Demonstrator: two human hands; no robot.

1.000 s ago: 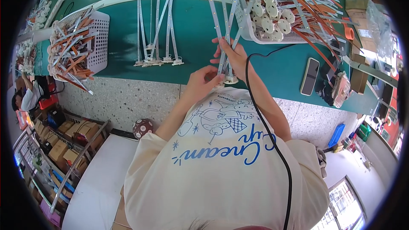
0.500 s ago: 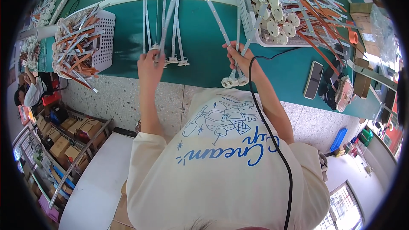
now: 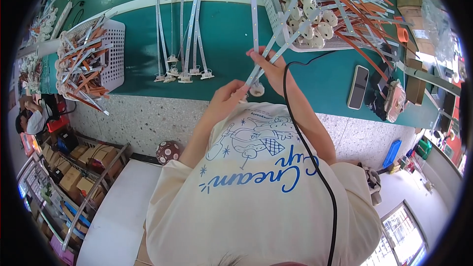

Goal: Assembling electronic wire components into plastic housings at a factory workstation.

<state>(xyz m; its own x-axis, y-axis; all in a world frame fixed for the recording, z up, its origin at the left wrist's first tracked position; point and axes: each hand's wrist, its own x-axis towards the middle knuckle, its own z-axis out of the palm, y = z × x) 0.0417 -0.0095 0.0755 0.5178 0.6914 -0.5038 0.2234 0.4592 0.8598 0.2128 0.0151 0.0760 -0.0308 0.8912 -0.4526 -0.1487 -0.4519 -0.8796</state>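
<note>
My right hand [image 3: 274, 68] is closed around a few thin LED strips [image 3: 254, 12], which fan out above the fingers. At their lower end a round white end piece [image 3: 256, 89] hangs over the table's front edge. My left hand [image 3: 227, 99] has its fingers closed at the lower end of these strips, partly covering another white end piece. To the left, several more LED strips [image 3: 189, 32] lie in a loose row on the green table [image 3: 138, 44], their white end pieces [image 3: 185, 77] towards me.
A white perforated basket [image 3: 116, 54] of strips stands on the left. A fuller white basket [image 3: 272, 7] stands at the back right, strips jutting out. A phone [image 3: 358, 87] lies on the right. A black cable [image 3: 315, 160] runs down past my right arm. A person [image 3: 37, 118] sits far left.
My left hand has left the row of strips and come right and nearer, to the strips in my right hand. Those strips have swung, and another white end piece now lies in the row.
</note>
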